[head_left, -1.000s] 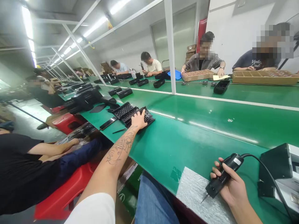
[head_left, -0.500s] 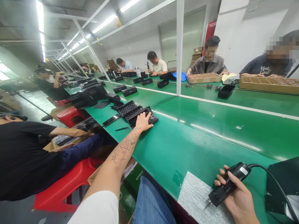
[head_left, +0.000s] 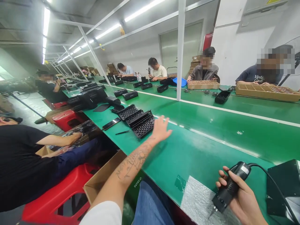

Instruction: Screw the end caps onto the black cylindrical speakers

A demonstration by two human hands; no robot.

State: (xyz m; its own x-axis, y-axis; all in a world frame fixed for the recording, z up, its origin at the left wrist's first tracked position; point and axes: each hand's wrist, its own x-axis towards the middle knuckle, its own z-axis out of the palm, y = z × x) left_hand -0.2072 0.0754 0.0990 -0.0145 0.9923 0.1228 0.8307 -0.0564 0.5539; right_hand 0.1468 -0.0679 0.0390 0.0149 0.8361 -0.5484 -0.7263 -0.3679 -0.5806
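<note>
My left hand [head_left: 161, 128] is open, fingers spread, just to the right of a group of black perforated housings [head_left: 143, 124] lying side by side on the green table. It holds nothing. Gripped in my right hand [head_left: 243, 197] is a black corded electric screwdriver [head_left: 232, 187], its bit pointing down to the left. Below that bit lies a silvery foam sheet [head_left: 197, 200] at the table's near edge. A dark pen-like tool [head_left: 122, 132] and a smartphone [head_left: 111, 123] rest left of the housings.
A dark box [head_left: 283, 184] stands at the right, near the screwdriver cord. A white post [head_left: 181, 50] rises from the table's middle. Co-workers sit across, behind cardboard trays [head_left: 267, 93]. On the left, another person sits near a red stool [head_left: 58, 193]. More black housings [head_left: 91, 97] are stacked farther left.
My left hand has come off the nearest black housing and moved right, its fingers spreading. My right hand still holds the screwdriver in nearly the same place. The camera view has shifted slightly.
</note>
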